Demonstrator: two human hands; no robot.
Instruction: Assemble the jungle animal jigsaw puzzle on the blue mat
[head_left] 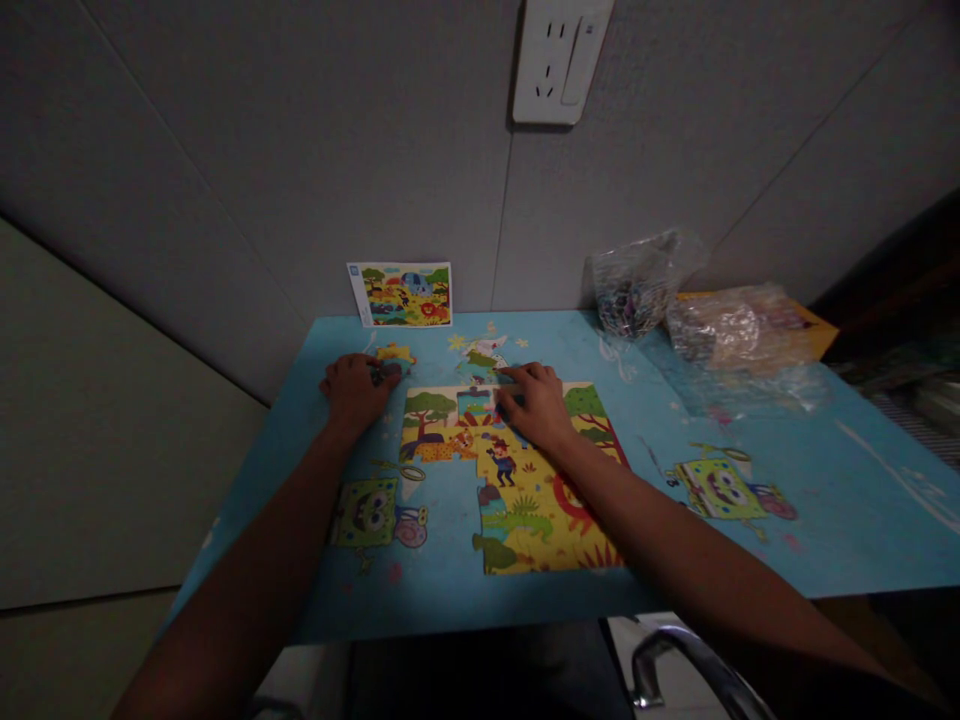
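Observation:
A partly joined jigsaw puzzle (pixel 540 500) with a safari scene lies flat, showing a photographer figure, lion, crocodile and leopard. Its lower left part is vacant, with tablecloth showing. My left hand (pixel 358 390) is closed at the thumb and fingers on a loose puzzle piece (pixel 396 358), yellow and blue-green, beyond the puzzle's upper left corner. At the puzzle's top edge, my right hand (pixel 536 402) rests with index finger and thumb apart, touching the pieces there. A gap near its thumb shows blue pieces, partly hidden by the hand.
The picture card (pixel 409 297) with the whole scene leans on the wall. Back right are a clear plastic bag (pixel 637 285) with dark contents and crumpled plastic wrap (pixel 739 335) over something yellow. A blue cartoon tablecloth (pixel 750 560) covers the table; a metal chair arm (pixel 690 645) is below its edge.

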